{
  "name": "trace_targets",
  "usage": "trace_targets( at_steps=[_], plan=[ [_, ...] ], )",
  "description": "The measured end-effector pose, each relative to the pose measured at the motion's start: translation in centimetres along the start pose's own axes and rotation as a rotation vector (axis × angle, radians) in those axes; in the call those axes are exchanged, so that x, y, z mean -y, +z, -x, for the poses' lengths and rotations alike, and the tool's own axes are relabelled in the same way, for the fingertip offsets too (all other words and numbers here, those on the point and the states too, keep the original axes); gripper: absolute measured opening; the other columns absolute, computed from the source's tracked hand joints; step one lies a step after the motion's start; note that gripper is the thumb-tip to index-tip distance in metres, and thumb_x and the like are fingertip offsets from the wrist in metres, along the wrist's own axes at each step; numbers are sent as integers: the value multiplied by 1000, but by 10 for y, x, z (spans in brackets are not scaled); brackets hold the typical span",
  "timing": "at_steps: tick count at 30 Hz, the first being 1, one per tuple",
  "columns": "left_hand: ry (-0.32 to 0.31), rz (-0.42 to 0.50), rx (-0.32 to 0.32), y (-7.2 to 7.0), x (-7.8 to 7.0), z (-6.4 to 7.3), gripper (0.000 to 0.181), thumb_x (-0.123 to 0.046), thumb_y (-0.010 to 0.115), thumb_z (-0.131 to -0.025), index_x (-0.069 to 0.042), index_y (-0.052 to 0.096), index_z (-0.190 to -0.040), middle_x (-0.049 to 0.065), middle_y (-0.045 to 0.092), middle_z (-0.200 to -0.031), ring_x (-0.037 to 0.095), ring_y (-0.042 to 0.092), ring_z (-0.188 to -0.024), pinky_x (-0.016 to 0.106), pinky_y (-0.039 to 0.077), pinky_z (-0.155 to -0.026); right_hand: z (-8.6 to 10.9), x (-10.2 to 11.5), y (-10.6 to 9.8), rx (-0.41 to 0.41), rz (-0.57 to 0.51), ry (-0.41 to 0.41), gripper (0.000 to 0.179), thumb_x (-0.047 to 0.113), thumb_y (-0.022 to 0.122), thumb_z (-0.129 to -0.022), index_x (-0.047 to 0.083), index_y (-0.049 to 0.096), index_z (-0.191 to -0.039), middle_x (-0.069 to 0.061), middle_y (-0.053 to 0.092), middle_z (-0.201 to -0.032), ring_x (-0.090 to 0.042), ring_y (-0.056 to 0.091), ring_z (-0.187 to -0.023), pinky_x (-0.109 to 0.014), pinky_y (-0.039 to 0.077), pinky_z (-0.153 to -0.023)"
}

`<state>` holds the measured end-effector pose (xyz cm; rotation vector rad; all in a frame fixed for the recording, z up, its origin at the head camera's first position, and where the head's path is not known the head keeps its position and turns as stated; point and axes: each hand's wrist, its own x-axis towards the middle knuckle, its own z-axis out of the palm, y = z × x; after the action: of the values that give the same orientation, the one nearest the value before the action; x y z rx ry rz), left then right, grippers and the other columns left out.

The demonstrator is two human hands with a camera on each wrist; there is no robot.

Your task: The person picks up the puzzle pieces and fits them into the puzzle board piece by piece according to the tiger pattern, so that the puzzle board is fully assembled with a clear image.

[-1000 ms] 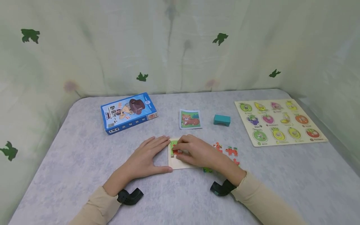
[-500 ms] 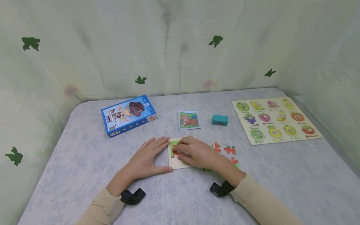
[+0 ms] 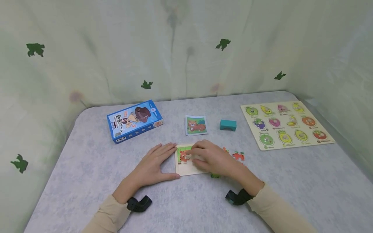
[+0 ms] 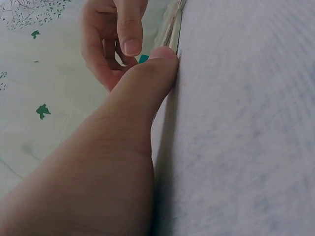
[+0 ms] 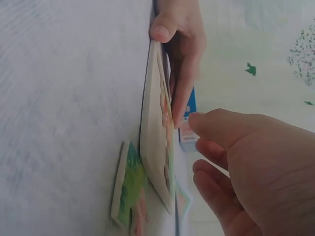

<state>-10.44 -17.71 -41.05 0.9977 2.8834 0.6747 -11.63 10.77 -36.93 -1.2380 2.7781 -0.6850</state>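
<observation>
A small wooden puzzle tray (image 3: 186, 171) lies flat on the table, with joined pieces (image 3: 182, 155) showing green and an orange animal's face at its left side. My left hand (image 3: 154, 163) lies with fingers spread, its fingertips and thumb touching the tray's left corners. Over the tray's right part hovers my right hand (image 3: 212, 158), fingers loosely bent; in the right wrist view a gap shows between thumb and fingers, with nothing held. Loose jigsaw pieces, including an orange piece (image 3: 239, 156) and a green piece (image 5: 129, 179), lie right of the tray, partly hidden by the right hand and forearm.
Behind the tray lies a picture card (image 3: 196, 125) of an orange animal. A teal block (image 3: 228, 125) stands beside it. At the back left is a blue game box (image 3: 135, 121); a fruit peg board (image 3: 287, 142) occupies the right. A curtain (image 3: 186, 48) hangs behind the table.
The right hand has let go of the orange face piece and drawn back slightly to the right, uncovering it in the tray. The left hand has stayed in place.
</observation>
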Motion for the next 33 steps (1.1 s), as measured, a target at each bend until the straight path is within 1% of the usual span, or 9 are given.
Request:
trace_targets(
  at_steps=[5,12,15,23,28,33],
  plan=[
    [8,-11,-6,1,0,1,102,-72,72,-83,-10,42,-159,2,38,-165,22,32,-155,49,20,-129,7,-2,-5,-10,0,23,33,23,71,-99,20,72,-132,4,67,-122,-12,59,-111,-30,56,-92],
    [5,-12,-5,3,0,1,103,-74,70,-83,-11,42,-158,2,39,-165,22,32,-155,48,20,-130,17,-7,-9,-43,-32,36,30,23,72,-99,19,74,-128,3,68,-119,-12,59,-111,-31,57,-92],
    [4,-15,-10,2,0,2,103,-75,70,-82,-10,43,-158,2,39,-165,22,33,-154,48,20,-129,19,-8,-11,-59,-40,33,29,23,73,-98,19,74,-127,3,68,-119,-13,59,-111,-32,57,-93],
    [8,-25,-22,-3,-1,0,103,-71,73,-82,-9,43,-158,3,40,-165,23,33,-154,48,20,-129,22,-11,-17,-83,-20,42,29,20,76,-96,19,75,-125,2,69,-118,-13,60,-110,-33,58,-93],
    [4,-17,-20,-3,1,1,102,-71,74,-82,-10,43,-158,3,39,-165,22,32,-155,48,19,-129,24,-14,-18,-85,-18,42,29,20,75,-96,19,75,-126,1,68,-119,-13,60,-111,-34,58,-93],
    [13,-6,-10,1,1,1,102,-72,72,-82,-11,42,-158,2,38,-165,22,31,-155,48,19,-130,31,-17,-20,-87,-15,52,31,19,76,-95,17,74,-127,-1,68,-119,-14,60,-109,-34,59,-89]
  ],
)
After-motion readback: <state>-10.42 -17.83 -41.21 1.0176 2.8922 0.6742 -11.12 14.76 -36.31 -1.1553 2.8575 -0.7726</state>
